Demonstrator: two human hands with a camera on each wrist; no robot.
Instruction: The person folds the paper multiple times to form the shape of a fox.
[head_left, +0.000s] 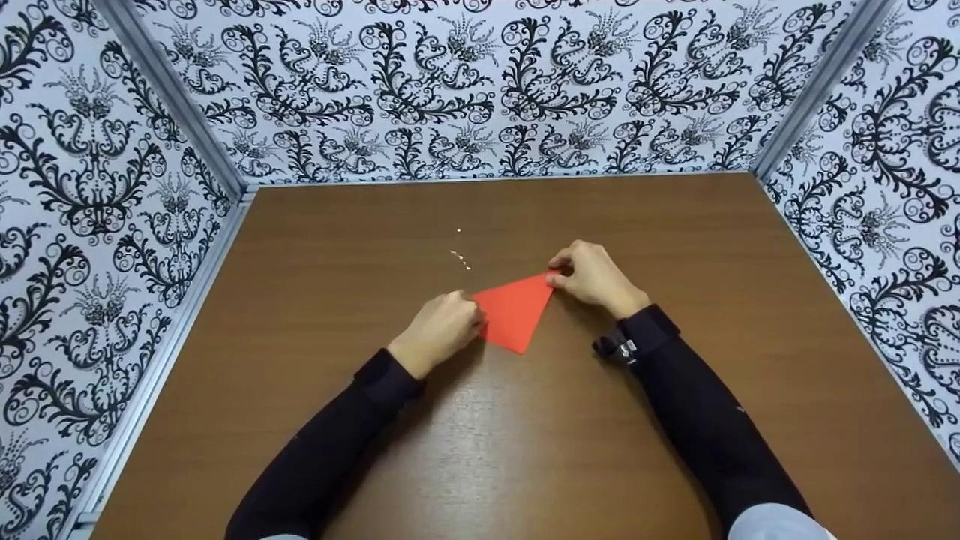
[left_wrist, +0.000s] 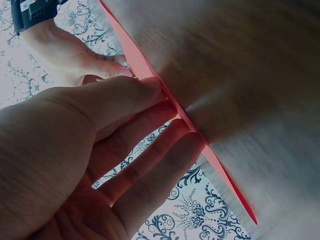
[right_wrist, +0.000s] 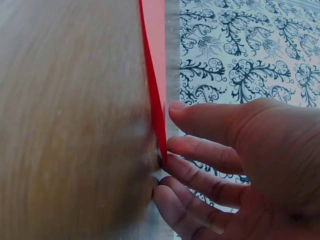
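Note:
A folded sheet of red paper (head_left: 517, 311) with pointed corners lies low over the brown table between both hands. My left hand (head_left: 441, 328) pinches its left part, the fingers bent under the knuckles in the head view. In the left wrist view, the thumb and fingertips meet along the edge of the red paper (left_wrist: 222, 167). At the upper right corner, my right hand (head_left: 598, 279) holds the paper between thumb and index finger. The right wrist view shows the paper (right_wrist: 156, 70) almost edge-on, its tip among the fingers of the right hand (right_wrist: 220, 150).
The wooden table (head_left: 337, 247) is bounded by patterned black-and-white walls (head_left: 465, 90) at the back and sides, with grey metal posts (head_left: 187, 105) in the corners. Several tiny pale specks (head_left: 460, 258) show on the table beyond the paper. A small black device (head_left: 616, 348) sits at the right wrist.

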